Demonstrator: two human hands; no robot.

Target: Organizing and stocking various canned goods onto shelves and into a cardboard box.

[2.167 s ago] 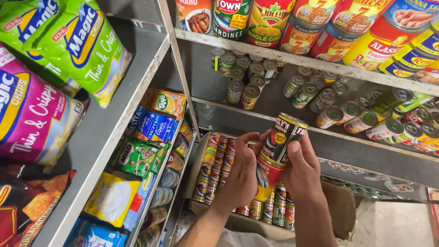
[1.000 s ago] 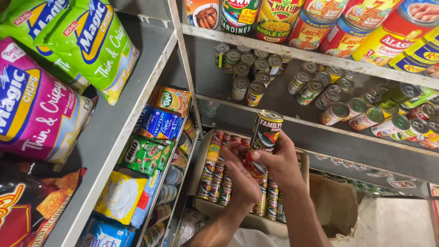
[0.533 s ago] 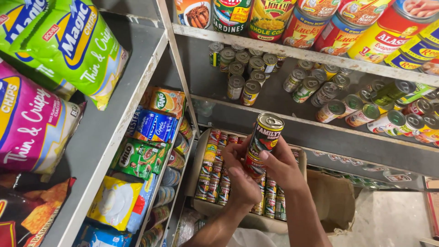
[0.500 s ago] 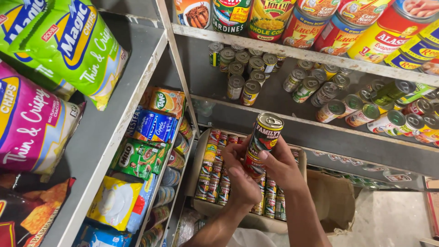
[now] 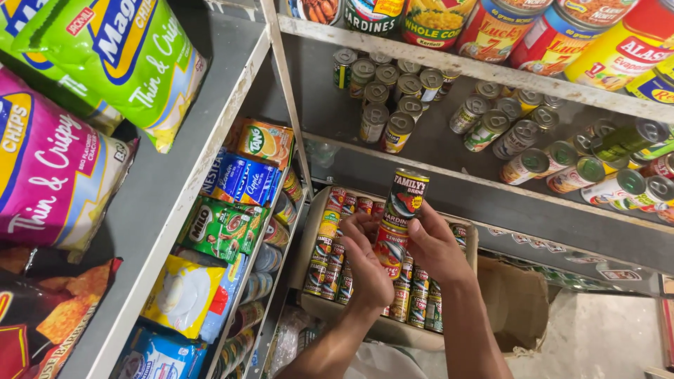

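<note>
Head view: two stacked sardine cans [image 5: 399, 221], dark top label w/ fish, red one below, being held upright just above a cardboard box [image 5: 309, 242] packed w/ rows of similar cans [image 5: 330, 260]. Left hand [image 5: 368, 263] is wrapping the lower can, fingers curled tight; right hand [image 5: 437, 245] is pinching the stack from the other side, both arms reaching up

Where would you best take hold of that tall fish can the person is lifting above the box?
Probably around the round side wall, near the middle, coming from both sides. The tall can stands roughly upright on a second can, and the left hand and right hand already cup the pair that way above the cardboard box. Its smooth cylinder offers no handle.
</note>
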